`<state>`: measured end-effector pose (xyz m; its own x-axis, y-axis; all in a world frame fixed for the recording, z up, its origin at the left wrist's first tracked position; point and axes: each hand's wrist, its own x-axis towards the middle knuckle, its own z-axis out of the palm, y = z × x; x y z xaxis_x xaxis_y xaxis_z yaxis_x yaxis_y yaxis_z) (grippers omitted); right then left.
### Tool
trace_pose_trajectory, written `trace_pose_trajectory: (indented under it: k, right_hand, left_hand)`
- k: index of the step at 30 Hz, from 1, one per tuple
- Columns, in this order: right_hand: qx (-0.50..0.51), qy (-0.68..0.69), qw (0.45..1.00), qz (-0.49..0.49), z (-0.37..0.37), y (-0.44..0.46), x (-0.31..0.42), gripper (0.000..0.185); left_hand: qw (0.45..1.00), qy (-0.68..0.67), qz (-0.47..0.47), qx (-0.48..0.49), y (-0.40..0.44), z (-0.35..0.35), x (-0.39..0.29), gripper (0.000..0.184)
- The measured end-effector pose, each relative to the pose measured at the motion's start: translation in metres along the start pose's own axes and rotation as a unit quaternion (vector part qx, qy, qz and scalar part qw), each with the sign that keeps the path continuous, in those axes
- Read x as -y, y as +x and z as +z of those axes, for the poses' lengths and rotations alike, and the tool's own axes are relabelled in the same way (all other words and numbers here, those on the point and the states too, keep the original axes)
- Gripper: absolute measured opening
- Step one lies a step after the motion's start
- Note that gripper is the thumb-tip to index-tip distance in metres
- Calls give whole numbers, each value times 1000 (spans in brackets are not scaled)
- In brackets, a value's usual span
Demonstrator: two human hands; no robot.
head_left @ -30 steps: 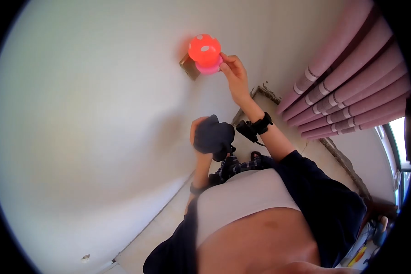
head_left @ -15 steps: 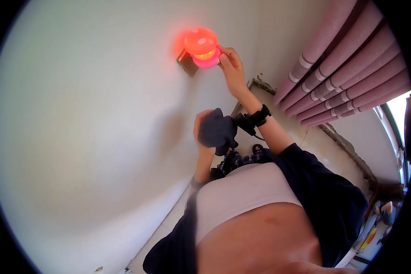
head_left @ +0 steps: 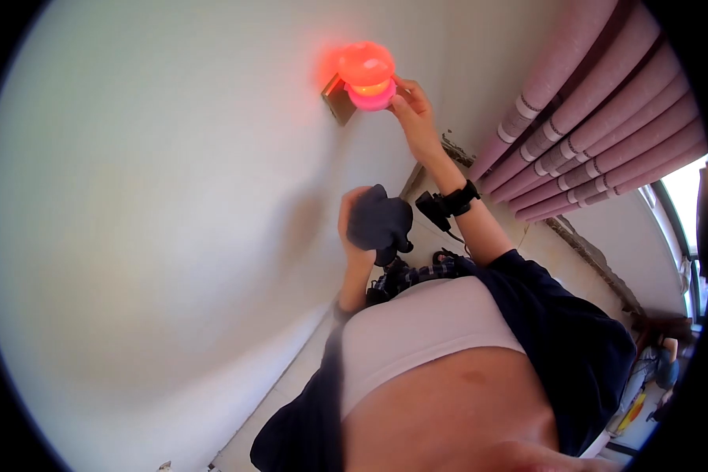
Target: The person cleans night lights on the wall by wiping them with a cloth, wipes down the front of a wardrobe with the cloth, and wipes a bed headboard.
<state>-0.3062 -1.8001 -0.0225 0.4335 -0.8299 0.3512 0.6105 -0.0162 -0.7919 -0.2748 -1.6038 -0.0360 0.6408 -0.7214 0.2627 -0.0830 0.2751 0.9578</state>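
Observation:
A mushroom-shaped lamp (head_left: 366,64) with a red-orange cap and pink base glows at a gold-coloured wall plate (head_left: 339,101), high on the pale wall. Thumb and fingers of my right hand (head_left: 414,112) are closed on the right side of its pink base. Lower down, near the wall, my left hand (head_left: 356,228) grips a dark, bunched cloth (head_left: 380,223), which hides part of the fingers. How the lamp meets the plate is hidden behind it.
Pink curtains (head_left: 582,134) hang at the upper right, beside a window (head_left: 684,197). The white wall (head_left: 149,204) fills the left side. Below my hands is a pale tiled floor (head_left: 291,377). Various items (head_left: 641,393) lie at the lower right.
The lamp was unlit a second ago and now glows, with a red light on the wall. A gap now shows between its cap and base. My right hand still holds the base.

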Motion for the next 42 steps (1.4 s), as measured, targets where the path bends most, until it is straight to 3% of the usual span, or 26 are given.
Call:
trace_pose_trajectory:
  k: [5,8,20,23,26,29,35,37,40,42]
  right_hand:
    - [9,-28,1000,7,-3,-1,5,34]
    - [8,-30,999,13,-1,-1,6,37]
    - [31,-156,987,8,-14,-3,10,44]
    - [18,-136,990,13,-10,-5,13,44]
    - [16,-129,991,6,-8,-7,14,45]
    - [-15,-116,993,21,-2,-9,11,44]
    - [67,-76,991,93,-41,-24,-20,43]
    - [156,-204,961,104,-38,-49,0,38]
    - [134,-462,871,100,-30,-80,13,31]
    - [84,-466,880,38,-24,-88,27,32]
  left_hand:
    - [996,-63,4,-57,0,-4,10,25]
    - [995,-27,15,-92,3,-8,15,19]
    - [997,-64,-19,-30,11,-25,23,8]
    - [999,-45,-1,-11,7,-33,17,8]
    - [998,-46,-47,-8,5,-40,24,11]
    - [998,-60,-35,10,9,-39,14,15]
    - [997,22,51,49,27,-26,4,23]
    - [997,25,64,25,34,-20,-5,24]
    - [993,70,91,3,56,-1,-10,26]
    - [986,110,122,-8,73,12,-14,25]
